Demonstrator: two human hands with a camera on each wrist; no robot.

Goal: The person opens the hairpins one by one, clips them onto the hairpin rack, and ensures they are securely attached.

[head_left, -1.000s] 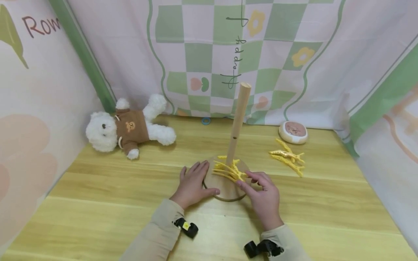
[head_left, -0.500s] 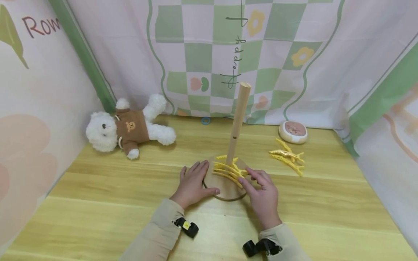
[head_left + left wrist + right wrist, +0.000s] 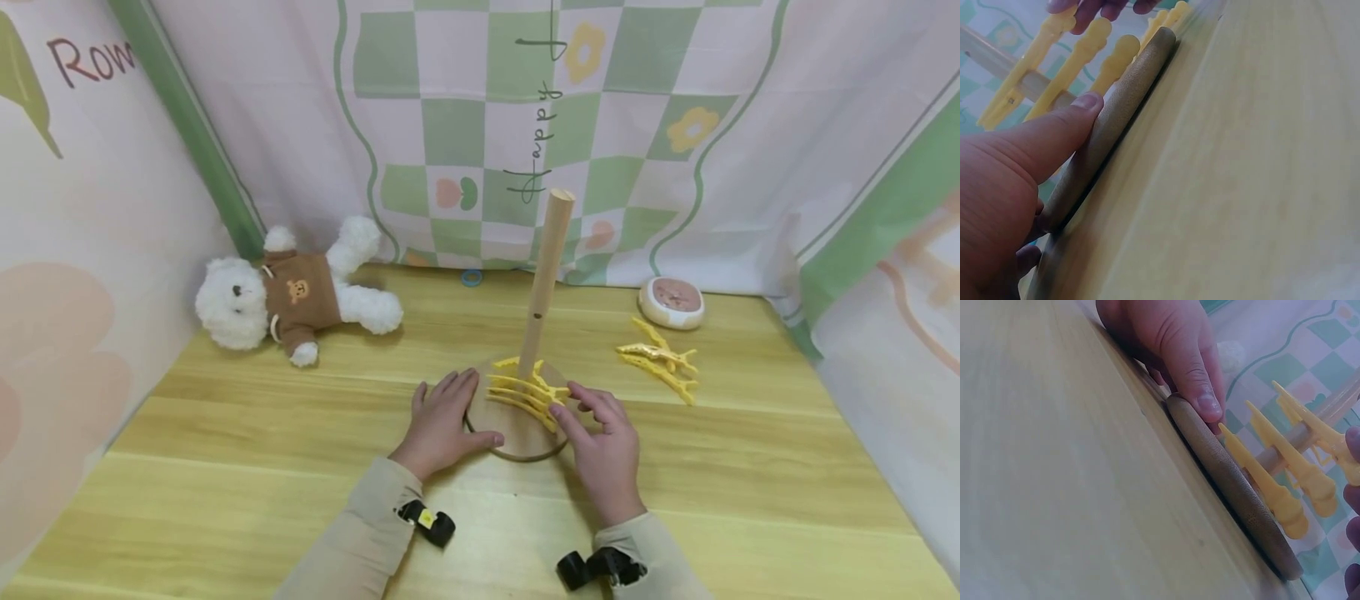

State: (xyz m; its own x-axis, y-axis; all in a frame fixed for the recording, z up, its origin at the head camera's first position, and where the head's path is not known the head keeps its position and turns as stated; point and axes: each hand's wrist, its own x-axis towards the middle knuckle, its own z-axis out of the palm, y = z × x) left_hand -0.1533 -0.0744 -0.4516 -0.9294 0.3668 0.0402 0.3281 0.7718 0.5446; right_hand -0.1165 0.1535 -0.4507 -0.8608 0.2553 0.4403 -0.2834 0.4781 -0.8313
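Observation:
A wooden post (image 3: 550,258) stands upright on a round wooden base (image 3: 517,433). Yellow hair clips (image 3: 1260,478) are clamped round its lower part, stacked one above another. My right hand (image 3: 607,450) pinches the handle end of the top yellow hair clip (image 3: 1029,65) between thumb and fingers. Across the base's left edge, my left hand (image 3: 442,425) rests with straight fingers, its thumb (image 3: 1075,119) touching the rim. In the head view, the lower clips partly overlap and are hard to separate.
More yellow clips (image 3: 663,379) and a gold one (image 3: 651,353) lie to the right. Behind them sits a small white-and-pink device (image 3: 672,302). A white plush bear (image 3: 300,292) lies at the left. A blue ring (image 3: 472,278) is near the back curtain (image 3: 453,133).
My right hand has shifted slightly forward with the clip it pinches. The handle ends of the lower clips show more clearly. My left hand has kept its place on the base.

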